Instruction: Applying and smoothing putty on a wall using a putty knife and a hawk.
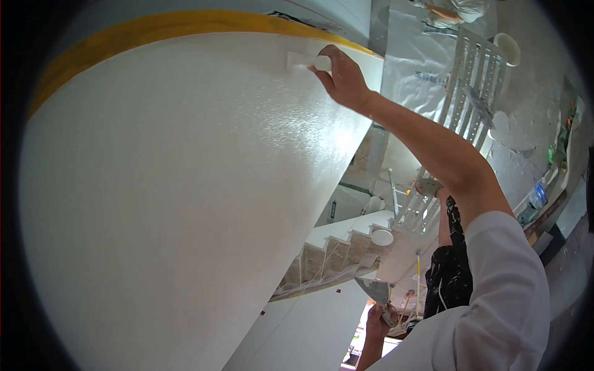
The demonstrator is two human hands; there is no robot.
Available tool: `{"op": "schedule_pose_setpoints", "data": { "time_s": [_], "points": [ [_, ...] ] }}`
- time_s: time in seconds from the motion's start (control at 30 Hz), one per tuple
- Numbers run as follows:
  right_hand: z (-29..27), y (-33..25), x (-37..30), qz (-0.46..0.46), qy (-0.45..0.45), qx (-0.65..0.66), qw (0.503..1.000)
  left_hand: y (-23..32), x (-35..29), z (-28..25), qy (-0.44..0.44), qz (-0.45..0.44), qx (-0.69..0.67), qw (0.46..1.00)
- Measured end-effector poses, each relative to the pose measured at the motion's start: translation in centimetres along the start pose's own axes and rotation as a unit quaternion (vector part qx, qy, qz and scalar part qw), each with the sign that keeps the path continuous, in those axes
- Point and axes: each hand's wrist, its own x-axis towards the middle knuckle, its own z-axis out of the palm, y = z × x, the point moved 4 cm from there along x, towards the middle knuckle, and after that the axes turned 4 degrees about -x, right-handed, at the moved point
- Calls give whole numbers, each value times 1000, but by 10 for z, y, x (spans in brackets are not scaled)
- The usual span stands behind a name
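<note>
My right hand (pixel 348 77), closed, reaches up to the top right of a large white wall surface (pixel 154 185). In it is a small flat-headed tool (pixel 301 60) with a pale, flat head and a white rounded end. The head lies against the wall just below a yellow strip (pixel 185 23). A glossy patch on the wall below this hand reflects the light. Low in the view, my left hand (pixel 375 321) is closed around the handle of a wide grey trowel (pixel 373 288). The trowel is held apart from the wall. My left fingers are partly hidden.
A slotted metal work platform (pixel 476 74) lies under my feet, with a flat grey blade (pixel 477 106) on it. A white bucket (pixel 507 49) stands beside it. Stairs (pixel 331 253) run below the wall. Plastic sheeting (pixel 414 74) and bottles (pixel 537 196) lie on the floor.
</note>
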Motion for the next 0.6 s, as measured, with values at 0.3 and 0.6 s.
{"op": "schedule_pose_setpoints", "data": {
  "time_s": [0.3,0.6],
  "points": [
    [-14,-124,-97,68,-55,139,986,22,-1,38,-28,22,38,999],
    [-40,-250,-85,291,-159,251,909,40,-51,13,-26,80,45,995]
  ]
}}
